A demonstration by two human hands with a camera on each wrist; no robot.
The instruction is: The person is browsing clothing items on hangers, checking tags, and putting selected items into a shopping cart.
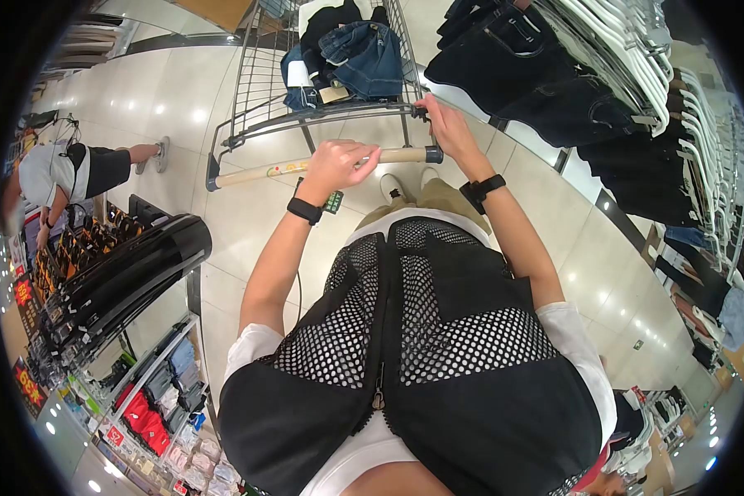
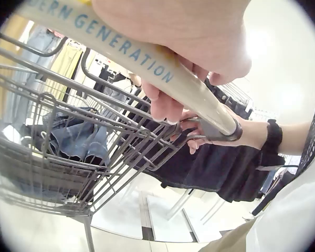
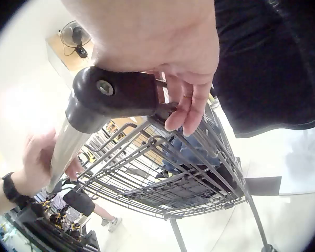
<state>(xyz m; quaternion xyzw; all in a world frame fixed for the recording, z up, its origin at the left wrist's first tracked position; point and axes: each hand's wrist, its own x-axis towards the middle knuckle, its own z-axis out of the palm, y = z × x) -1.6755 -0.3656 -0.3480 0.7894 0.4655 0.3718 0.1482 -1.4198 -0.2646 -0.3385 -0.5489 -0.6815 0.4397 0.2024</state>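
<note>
A wire shopping cart (image 1: 241,103) stands in front of me, with blue jeans (image 1: 374,59) and black clothing (image 1: 332,22) in its basket. A white tag (image 1: 298,74) shows on the jeans. My left hand (image 1: 339,169) grips the cream handle bar (image 1: 252,175) near its middle, fingers wrapped under it in the left wrist view. At the bar's right end, my right hand (image 1: 455,132) holds the dark side bracket (image 3: 123,94), its fingertips (image 3: 190,123) curled over the bracket beside the basket's wire rim.
Black denim garments (image 1: 504,83) hang on white hangers (image 1: 636,74) close along the right side. Left, a person (image 1: 66,174) stands beside a rack of dark shiny garments (image 1: 140,264). Shelves with folded clothes (image 1: 145,417) stand lower left. Pale tiled floor (image 1: 165,91) runs left of the cart.
</note>
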